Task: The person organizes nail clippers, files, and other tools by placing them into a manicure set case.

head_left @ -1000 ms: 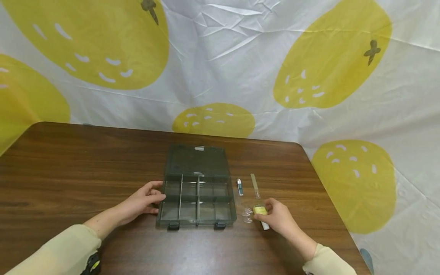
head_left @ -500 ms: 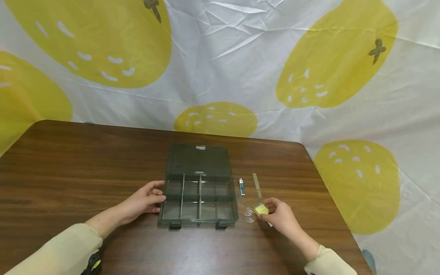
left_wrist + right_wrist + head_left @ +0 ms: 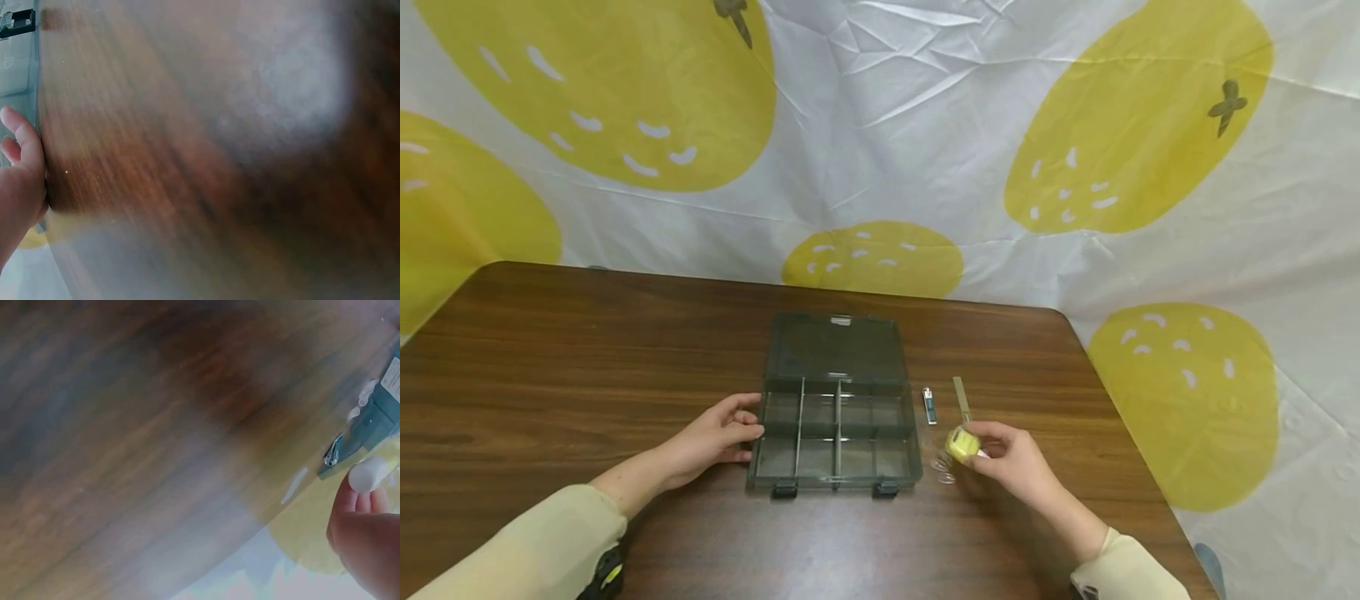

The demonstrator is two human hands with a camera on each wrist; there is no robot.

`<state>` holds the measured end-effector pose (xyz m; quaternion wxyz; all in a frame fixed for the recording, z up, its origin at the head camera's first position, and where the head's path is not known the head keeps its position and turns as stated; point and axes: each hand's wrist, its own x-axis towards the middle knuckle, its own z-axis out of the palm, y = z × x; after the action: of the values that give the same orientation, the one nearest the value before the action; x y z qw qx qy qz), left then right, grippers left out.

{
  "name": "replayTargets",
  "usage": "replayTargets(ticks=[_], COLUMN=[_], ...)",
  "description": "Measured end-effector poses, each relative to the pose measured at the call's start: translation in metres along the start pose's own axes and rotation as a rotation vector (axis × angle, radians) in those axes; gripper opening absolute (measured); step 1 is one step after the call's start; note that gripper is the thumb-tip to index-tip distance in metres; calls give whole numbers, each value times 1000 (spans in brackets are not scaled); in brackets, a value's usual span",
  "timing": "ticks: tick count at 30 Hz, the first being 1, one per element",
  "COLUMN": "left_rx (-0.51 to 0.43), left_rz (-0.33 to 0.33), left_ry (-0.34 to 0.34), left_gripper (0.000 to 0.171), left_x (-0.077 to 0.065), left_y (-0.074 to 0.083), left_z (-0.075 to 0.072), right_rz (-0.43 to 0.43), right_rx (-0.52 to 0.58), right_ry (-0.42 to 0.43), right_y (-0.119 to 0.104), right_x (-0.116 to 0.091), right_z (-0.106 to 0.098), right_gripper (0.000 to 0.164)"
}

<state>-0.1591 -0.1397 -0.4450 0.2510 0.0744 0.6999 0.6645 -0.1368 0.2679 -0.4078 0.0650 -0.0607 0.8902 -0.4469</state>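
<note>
Big brown table [image 3: 550,350], with an open smoky compartment box [image 3: 835,433] sitting mid-table. The left hand [image 3: 718,433] rests against the box's left wall, fingers relaxed and slightly apart. The right hand [image 3: 1011,462] pinches a small yellow roll [image 3: 961,444], lifted just right of the box. Looks like the pick-up step; next it probably needs carrying over a compartment and releasing. A second earlier that roll sat lower, down by the clear bits [image 3: 943,471]. Clippers [image 3: 929,405] and a file [image 3: 961,398] lie untouched.
</note>
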Motion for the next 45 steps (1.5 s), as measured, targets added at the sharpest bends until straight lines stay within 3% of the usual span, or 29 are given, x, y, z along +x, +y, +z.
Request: replayTargets(ticks=[12, 27, 32, 45], left_rx=[2, -8, -8, 0], left_rz=[-11, -1, -4, -8], left_ry=[4, 2, -1, -2], left_gripper=[68, 69, 69, 69], left_x=[-3, -5, -5, -6], left_y=[2, -3, -3, -4], left_z=[-2, -6, -7, -9], right_rz=[-190, -213, -220, -293], right_rx=[189, 279, 296, 215], right_ry=[-92, -205, -249, -325], right_y=[1, -22, -32, -45], right_x=[5, 14, 17, 27], right_z=[8, 20, 29, 57], right_gripper=[41, 42, 43, 41])
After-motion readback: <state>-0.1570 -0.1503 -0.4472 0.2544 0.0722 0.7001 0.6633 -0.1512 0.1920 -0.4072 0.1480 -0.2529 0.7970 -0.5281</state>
